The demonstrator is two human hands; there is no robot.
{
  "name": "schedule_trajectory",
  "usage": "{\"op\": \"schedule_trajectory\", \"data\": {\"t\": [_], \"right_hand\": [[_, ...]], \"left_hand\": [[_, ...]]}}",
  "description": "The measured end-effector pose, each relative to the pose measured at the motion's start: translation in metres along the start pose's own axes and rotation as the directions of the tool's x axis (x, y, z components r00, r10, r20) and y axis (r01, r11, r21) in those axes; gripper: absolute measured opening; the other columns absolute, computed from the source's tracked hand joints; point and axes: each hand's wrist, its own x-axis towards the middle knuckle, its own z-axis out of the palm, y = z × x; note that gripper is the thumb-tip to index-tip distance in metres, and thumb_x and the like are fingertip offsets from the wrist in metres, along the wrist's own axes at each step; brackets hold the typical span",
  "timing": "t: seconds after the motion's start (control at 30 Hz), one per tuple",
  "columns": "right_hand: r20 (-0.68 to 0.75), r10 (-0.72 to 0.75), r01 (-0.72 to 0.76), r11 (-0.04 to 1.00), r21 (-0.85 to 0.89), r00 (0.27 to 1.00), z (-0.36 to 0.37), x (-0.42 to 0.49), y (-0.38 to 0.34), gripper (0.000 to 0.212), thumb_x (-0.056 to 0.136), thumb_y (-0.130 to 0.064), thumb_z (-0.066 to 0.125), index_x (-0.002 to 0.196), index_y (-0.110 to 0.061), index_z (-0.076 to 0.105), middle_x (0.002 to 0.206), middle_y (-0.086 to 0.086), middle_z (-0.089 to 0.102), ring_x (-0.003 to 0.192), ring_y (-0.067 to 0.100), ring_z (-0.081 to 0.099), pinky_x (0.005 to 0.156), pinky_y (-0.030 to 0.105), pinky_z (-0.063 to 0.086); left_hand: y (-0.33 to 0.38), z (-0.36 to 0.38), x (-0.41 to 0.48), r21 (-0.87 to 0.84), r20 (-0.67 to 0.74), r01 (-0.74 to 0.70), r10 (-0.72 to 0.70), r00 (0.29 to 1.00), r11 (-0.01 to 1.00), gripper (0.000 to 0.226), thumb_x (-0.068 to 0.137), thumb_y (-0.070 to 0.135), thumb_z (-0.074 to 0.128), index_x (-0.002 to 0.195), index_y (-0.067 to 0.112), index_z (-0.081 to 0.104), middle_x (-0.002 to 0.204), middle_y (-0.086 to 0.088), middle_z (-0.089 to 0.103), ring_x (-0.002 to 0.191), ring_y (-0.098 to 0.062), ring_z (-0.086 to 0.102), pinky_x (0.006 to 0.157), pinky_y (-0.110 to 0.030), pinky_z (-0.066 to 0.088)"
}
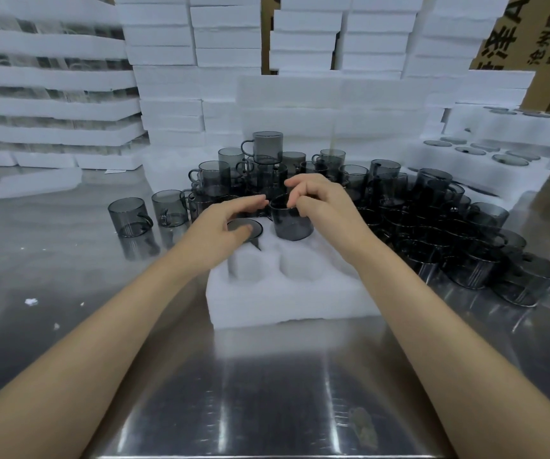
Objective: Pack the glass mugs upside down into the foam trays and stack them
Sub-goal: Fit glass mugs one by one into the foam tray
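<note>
Currently, head view: L hand (224, 226) slack, fingers near straight, thumb resting on upturned base of seated mug (256, 226) in foam tray (286, 303), back-left pocket. R hand (321, 205) curled at top edge of smoked glass mug (291, 225), half down in back-right pocket; can't tell if gripping. Mug pile (432, 220) behind on steel table (267, 392).

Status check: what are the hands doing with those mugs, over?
Left hand rests on seated mug. Right hand pinches second mug, half into tray. Near pockets free.
</note>
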Motion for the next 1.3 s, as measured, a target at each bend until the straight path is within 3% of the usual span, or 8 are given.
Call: {"op": "schedule_trajectory", "data": {"t": [0.27, 0.37, 0.47, 0.6, 0.9, 1.03, 1.17, 1.3], "right_hand": [[-0.208, -0.112, 0.066, 0.974, -0.216, 0.972, 0.003, 0.001, 0.005, 0.027, 0.085, 0.000, 0.048, 0.069, -0.013, 0.066, 0.092, -0.002, 0.062, 0.079, 0.005, 0.054, 0.067, 0.014, 0.036], [-0.091, -0.165, 0.126, 0.934, -0.335, 0.982, 0.008, -0.001, 0.005, 0.023, 0.083, -0.042, 0.062, 0.088, -0.021, 0.069, 0.094, -0.009, 0.061, 0.087, 0.005, 0.056, 0.076, 0.019, 0.041], [0.092, -0.159, 0.184, 0.860, -0.476, 0.983, 0.011, -0.002, 0.009, 0.065, 0.068, -0.049, 0.079, 0.121, -0.016, 0.061, 0.112, -0.010, 0.046, 0.106, 0.007, 0.049, 0.090, 0.016, 0.038], [-0.079, -0.202, 0.162, 0.920, -0.356, 0.976, 0.005, 0.001, 0.010, 0.060, 0.069, -0.023, 0.085, 0.123, -0.015, 0.060, 0.110, -0.005, 0.045, 0.098, 0.006, 0.050, 0.079, 0.003, 0.038], [-0.233, -0.064, -0.023, 0.936, -0.351, 0.970, 0.008, 0.004, 0.018, 0.015, 0.084, -0.012, 0.068, 0.099, -0.011, 0.066, 0.094, 0.003, 0.066, 0.087, 0.014, 0.060, 0.076, 0.018, 0.045], [-0.315, -0.007, 0.010, 1.000, 0.007, 0.949, 0.006, -0.001, 0.007, 0.020, 0.091, -0.033, 0.062, 0.082, -0.015, 0.062, 0.076, 0.004, 0.063, 0.068, 0.009, 0.062, 0.052, 0.021, 0.054], [-0.170, -0.045, 0.048, 0.999, 0.012, 0.984, 0.009, -0.003, 0.001, 0.040, 0.094, -0.049, 0.051, 0.095, -0.011, 0.065, 0.088, 0.009, 0.068, 0.087, 0.023, 0.067, 0.079, 0.045, 0.056], [-0.102, -0.110, 0.104, 0.993, -0.064, 0.989, 0.009, -0.002, 0.001, 0.015, 0.084, -0.044, 0.067, 0.097, -0.037, 0.061, 0.105, -0.008, 0.064, 0.097, 0.005, 0.060, 0.084, 0.020, 0.046]], "left_hand": [[0.004, -0.002, -0.001, 0.067, 0.016, -0.034, 0.033, 0.999, 0.997, 0.044, 0.091, 0.003, 0.062, 0.132, 0.017, 0.056, 0.122, 0.002, 0.055, 0.117, -0.016, 0.049, 0.107, -0.028, 0.037], [0.007, -0.003, -0.002, 0.102, 0.032, -0.063, 0.060, 0.998, 0.993, 0.035, 0.091, 0.006, 0.062, 0.125, 0.016, 0.062, 0.122, -0.003, 0.054, 0.120, -0.017, 0.047, 0.109, -0.030, 0.035], [0.009, -0.003, -0.004, 0.139, 0.025, -0.069, 0.066, 0.998, 0.988, 0.026, 0.091, 0.008, 0.062, 0.116, 0.016, 0.063, 0.117, -0.003, 0.052, 0.119, -0.018, 0.044, 0.107, -0.030, 0.035], [0.011, -0.002, -0.004, 0.220, 0.023, -0.140, 0.139, 0.990, 0.965, 0.012, 0.093, 0.008, 0.060, 0.098, 0.019, 0.058, 0.105, 0.005, 0.052, 0.109, -0.016, 0.045, 0.096, -0.020, 0.036], [0.019, -0.003, -0.007, 0.191, -0.021, -0.330, 0.340, 0.940, 0.924, 0.012, 0.088, 0.008, 0.068, 0.100, 0.007, 0.068, 0.099, 0.002, 0.062, 0.097, -0.012, 0.057, 0.090, -0.024, 0.044], [0.026, 0.000, -0.009, 0.195, 0.008, -0.448, 0.456, 0.890, 0.872, 0.018, 0.085, 0.003, 0.070, 0.102, 0.001, 0.071, 0.101, -0.006, 0.067, 0.096, -0.018, 0.063, 0.089, -0.033, 0.050], [0.026, 0.001, -0.009, 0.261, 0.056, -0.525, 0.530, 0.846, 0.810, 0.026, 0.086, -0.004, 0.067, 0.112, 0.001, 0.069, 0.111, -0.006, 0.069, 0.100, -0.018, 0.065, 0.090, -0.029, 0.051], [0.023, 0.001, -0.008, 0.237, 0.042, -0.496, 0.502, 0.864, 0.835, 0.035, 0.084, -0.010, 0.065, 0.115, 0.003, 0.068, 0.116, 0.007, 0.064, 0.106, -0.005, 0.060, 0.095, -0.020, 0.047]]}}
